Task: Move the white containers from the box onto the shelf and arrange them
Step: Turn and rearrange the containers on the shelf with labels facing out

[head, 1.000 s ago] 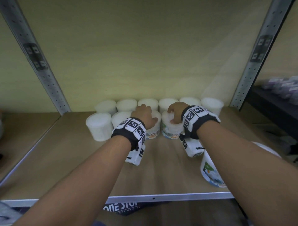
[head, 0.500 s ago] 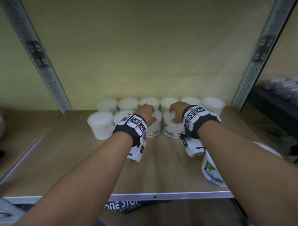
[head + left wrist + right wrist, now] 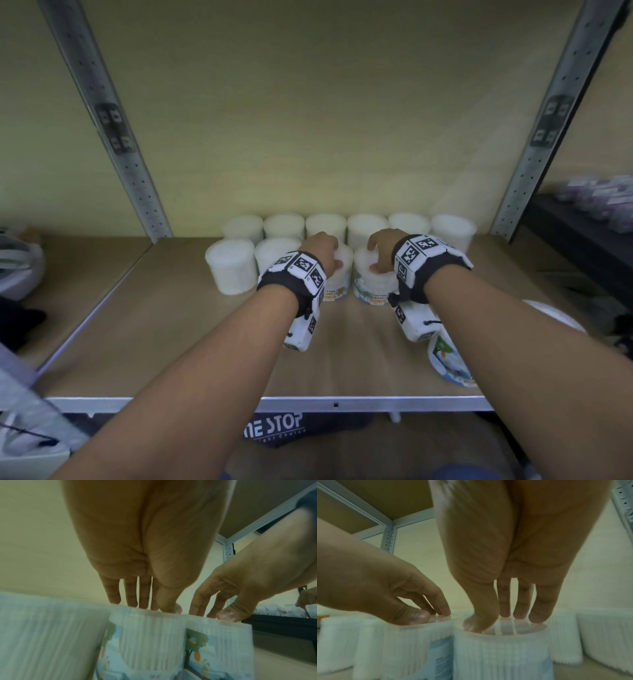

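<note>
Little change is seen vs 1 s ago: both hands are kept on the same two front-row containers, which look nudged only slightly, if at all, so this is judged to be lining-up, not carrying. The left hand (image 3: pixel 320 251) is laid on the lid of the left labelled container (image 3: pixel 337 287), its fingers (image 3: pixel 132 596) near-straight, tips pressed on top, nothing gripped. Same w/ the right hand (image 3: pixel 383 250) on the right labelled container (image 3: pixel 371 291), which touches its neighbour; its fingers (image 3: pixel 520 609) are planted on the lid, not wrapped round. Count on the shelf (image 3: pixel 171 325): 6 in the back row (image 3: pixel 366 228), 4 in front incl. the two being pressed, plus 1 tilted container (image 3: pixel 448 359) under the right forearm, approx. 11 total. The box can't be made out.
</note>
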Available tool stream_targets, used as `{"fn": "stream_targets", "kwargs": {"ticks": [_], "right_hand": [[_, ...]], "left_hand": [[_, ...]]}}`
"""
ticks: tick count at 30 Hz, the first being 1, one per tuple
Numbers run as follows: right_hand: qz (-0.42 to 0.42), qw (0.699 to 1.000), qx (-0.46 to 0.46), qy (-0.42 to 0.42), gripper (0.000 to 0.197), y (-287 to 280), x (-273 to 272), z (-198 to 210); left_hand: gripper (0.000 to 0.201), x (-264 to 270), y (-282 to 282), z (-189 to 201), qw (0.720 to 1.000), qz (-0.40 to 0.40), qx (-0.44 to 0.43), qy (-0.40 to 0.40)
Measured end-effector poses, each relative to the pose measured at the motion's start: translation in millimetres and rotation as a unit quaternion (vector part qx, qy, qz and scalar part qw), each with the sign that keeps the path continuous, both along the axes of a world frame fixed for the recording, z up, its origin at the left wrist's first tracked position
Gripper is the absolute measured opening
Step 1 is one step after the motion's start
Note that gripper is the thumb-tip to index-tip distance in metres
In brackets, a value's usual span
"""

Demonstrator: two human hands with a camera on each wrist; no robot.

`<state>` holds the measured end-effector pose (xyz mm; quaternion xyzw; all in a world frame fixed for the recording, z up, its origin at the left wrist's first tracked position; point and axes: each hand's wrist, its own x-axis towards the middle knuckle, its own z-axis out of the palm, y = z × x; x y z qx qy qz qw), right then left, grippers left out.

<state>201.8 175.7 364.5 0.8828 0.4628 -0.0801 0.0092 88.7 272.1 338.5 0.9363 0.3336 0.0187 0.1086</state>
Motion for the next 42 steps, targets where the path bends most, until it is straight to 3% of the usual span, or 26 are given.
{"fn": "stream_targets", "kwargs": {"ticks": [3,16,24,42], "right_hand": [[0.006,0.999,-0.045,0.016,0.056,-10,-9,-1],[0.038,0.998,-0.055,0.02,0.061,-64,-49,3],[0.052,0.998,-0.028,-0.005,0.056,-95,-68,-1],[0.01,0.999,0.019,0.035,0.051,-133,-82,-6]], "left_hand": [[0.05,-11,-11,1,1.0,-0.004,-0.003,0.004],[0.05,-62,-62,-5,1.0,-0.002,-0.018,-0.012],[0.049,-83,-84,-8,1.0,0.009,-0.021,-0.02],[0.049,-93,-121,-6,0.998,0.026,-0.035,-0.047]]}}
